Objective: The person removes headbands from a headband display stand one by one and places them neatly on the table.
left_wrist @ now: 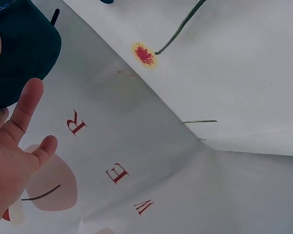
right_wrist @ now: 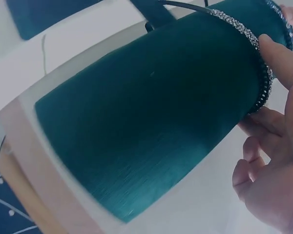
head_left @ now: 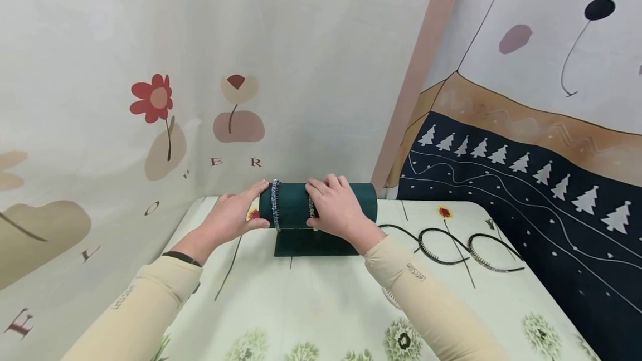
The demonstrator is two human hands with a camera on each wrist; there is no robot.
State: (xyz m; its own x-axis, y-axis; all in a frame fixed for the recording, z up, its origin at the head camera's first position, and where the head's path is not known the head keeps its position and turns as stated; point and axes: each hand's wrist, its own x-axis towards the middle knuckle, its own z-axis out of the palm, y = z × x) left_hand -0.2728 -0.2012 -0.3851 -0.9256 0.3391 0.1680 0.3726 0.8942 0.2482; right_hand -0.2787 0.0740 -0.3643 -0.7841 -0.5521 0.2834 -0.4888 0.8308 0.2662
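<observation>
A dark green roll-shaped display stand (head_left: 292,205) lies crosswise on its base (head_left: 316,245). Around its left part goes a blue glittery headband (head_left: 275,205). My left hand (head_left: 228,219) holds the roll's left end, thumb low in front and index finger on top; in the left wrist view its other fingers stick out past the end. Farther right on the roll sits a silver glittery headband (right_wrist: 240,29), toothed on its inner side. My right hand (head_left: 335,208) grips this band against the roll, its thumb (right_wrist: 278,56) on the band and fingers on the other side.
Several dark headbands lie on the floral-covered table (head_left: 301,305) at the right, among them a black one (head_left: 438,261) and a silver-studded one (head_left: 494,268). A pale ringed item (head_left: 390,298) is partly hidden under my right sleeve. Printed curtains (head_left: 321,71) hang behind the table.
</observation>
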